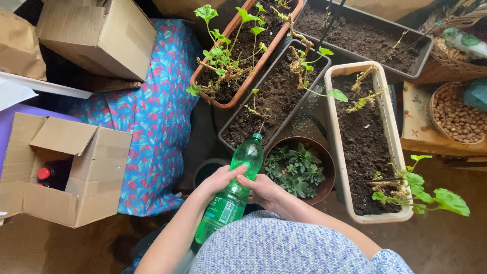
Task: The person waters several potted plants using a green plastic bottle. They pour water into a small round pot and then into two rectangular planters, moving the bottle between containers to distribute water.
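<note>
Cluttered floor, hands (242,186) gripping green bottle (234,190)

Home gardening corner, soil planters (366,147), cardboard boxes (96,35)

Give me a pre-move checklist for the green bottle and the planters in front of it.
1. Both hands on green bottle: left hand and right hand wrap its middle, ok.
2. Cap on: ok.
3. Bottle aimed at grey planter: ok.
4. Water level: cannot tell.
5. Round pot of succulents beside the bottle, apart: ok.
6. Cardboard box away from hands: ok.
</note>
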